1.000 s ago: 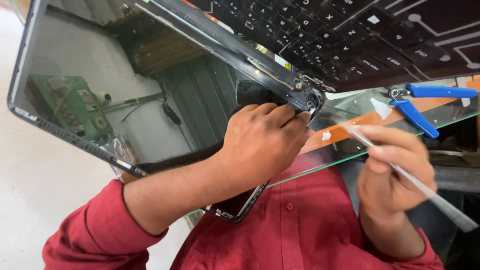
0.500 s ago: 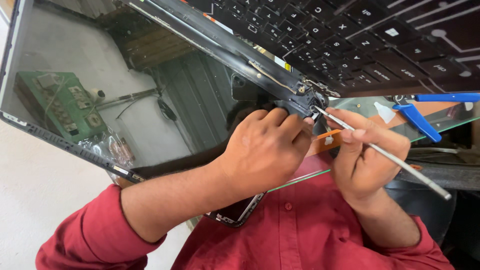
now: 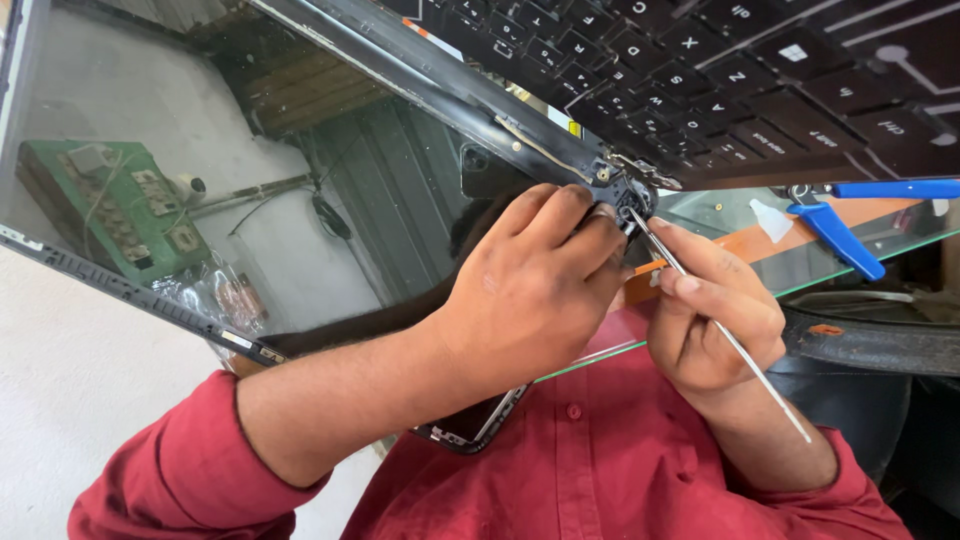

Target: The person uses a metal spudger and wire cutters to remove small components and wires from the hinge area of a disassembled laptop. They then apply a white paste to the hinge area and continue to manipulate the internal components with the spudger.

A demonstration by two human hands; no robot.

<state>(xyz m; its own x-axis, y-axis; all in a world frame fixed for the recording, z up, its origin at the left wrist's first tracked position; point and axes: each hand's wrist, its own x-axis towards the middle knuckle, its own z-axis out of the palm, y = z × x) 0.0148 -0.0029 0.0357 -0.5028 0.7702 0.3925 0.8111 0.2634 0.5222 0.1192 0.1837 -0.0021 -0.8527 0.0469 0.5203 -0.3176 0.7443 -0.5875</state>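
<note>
1. Closely, the fingers [image 3: 575, 225] of the left hand [image 3: 530, 300] were curled shut over the laptop's hinge [image 3: 625, 190], pressing on it at the corner where screen and keyboard met.
2. The right hand [image 3: 715, 315] was closed around a thin metal tool [image 3: 720, 330], pinched between thumb and fingers like a pen; its tip touched the hinge just beside the left fingertips, and its other end stuck out past the wrist.
3. The laptop lay open, with its dark screen [image 3: 250, 160] to the left of the hands and its black keyboard [image 3: 760, 70] above and to the right.
4. Blue-handled pliers [image 3: 840, 215] lay on the glass surface [image 3: 900, 235] just below the keyboard's edge, apart from the right hand.
5. A phone [image 3: 470, 430] showed under the left forearm, mostly hidden.
6. Both arms wore red sleeves [image 3: 170, 480].
</note>
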